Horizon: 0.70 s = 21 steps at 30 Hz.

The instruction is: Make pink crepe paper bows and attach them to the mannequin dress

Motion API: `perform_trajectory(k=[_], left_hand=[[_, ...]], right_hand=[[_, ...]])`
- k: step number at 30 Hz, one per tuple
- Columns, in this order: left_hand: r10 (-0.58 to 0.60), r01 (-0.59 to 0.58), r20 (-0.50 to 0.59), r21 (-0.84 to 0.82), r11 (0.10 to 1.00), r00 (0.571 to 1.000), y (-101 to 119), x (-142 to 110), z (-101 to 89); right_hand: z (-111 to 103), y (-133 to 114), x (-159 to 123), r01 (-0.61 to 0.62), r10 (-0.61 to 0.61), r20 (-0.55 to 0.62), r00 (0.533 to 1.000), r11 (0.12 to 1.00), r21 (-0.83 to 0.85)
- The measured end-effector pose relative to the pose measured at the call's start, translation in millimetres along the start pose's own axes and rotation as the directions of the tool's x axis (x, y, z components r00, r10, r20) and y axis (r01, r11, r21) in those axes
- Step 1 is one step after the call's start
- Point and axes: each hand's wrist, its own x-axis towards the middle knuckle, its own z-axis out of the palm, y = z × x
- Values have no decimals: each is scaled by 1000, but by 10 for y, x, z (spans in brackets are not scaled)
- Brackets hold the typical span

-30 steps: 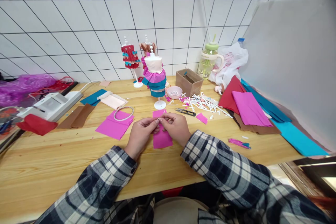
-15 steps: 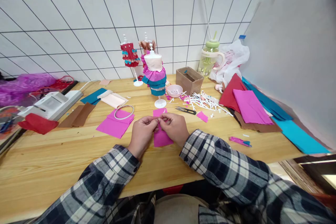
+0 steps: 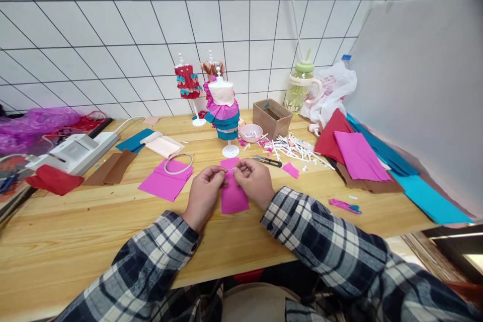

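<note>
My left hand (image 3: 205, 191) is closed in a pinch, thumb against fingers, at the left edge of a magenta crepe paper strip (image 3: 234, 200). Across from it, my right hand (image 3: 255, 181) pinches too, over the strip's right edge. A narrow gap lies between the two sets of fingertips. Whatever the fingertips hold is too small or hidden to name. The strip lies lengthwise in front of a small white dress form (image 3: 230, 151), which wears a cream, magenta and teal paper dress (image 3: 222, 105). Black thread snips (image 3: 267, 161) lie just beyond my right hand.
Left of my hands, a ring (image 3: 178, 164) rests on magenta paper (image 3: 165, 187). A power strip (image 3: 77, 151) stands farther left. Behind are a pink bowl (image 3: 251, 133), cardboard box (image 3: 272, 118), white paper scraps (image 3: 294, 147) and a jug (image 3: 299, 88). Folded coloured papers (image 3: 362, 156) lie right.
My fingertips, which met over the magenta strip, have moved slightly apart, the right hand going right. The view has tilted up a little. Other things on the table stay put.
</note>
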Motion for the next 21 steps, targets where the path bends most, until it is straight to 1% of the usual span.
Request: perform_trajectory(k=[2,4,6,9,12,14,16,18,21], left_hand=[[44,-44,12,0,999,999,4,15,-33],[52,-50,40,-52,997,998,19,22,-58],[37,-26,64,-159,987,997,44,20,-74],[7,15,68,-321,947,998,91,16,-90],[-32,58,70,-408,911,997,132,27,-110],[-83,115,91,-444,889,992,148,43,-122],[-141,181,118,-469,865,983,158,60,-129],[-183,225,134,-473,852,974,167,73,-130],[-224,255,122,-442,860,967,180,82,-124]], right_hand=[[-31,16,39,-36,36,-19,999,999,11],[-65,42,87,-59,58,-37,998,998,-2],[-101,79,140,-75,73,-48,996,997,-27],[-153,142,218,-101,97,-72,993,993,-52],[-188,194,272,-131,125,-69,990,987,-92],[-204,217,293,-146,142,-42,989,980,-132],[-226,234,314,-147,146,-20,989,972,-186],[-268,248,345,-123,117,-36,992,952,-279],[-373,271,410,-83,49,-83,995,878,-471]])
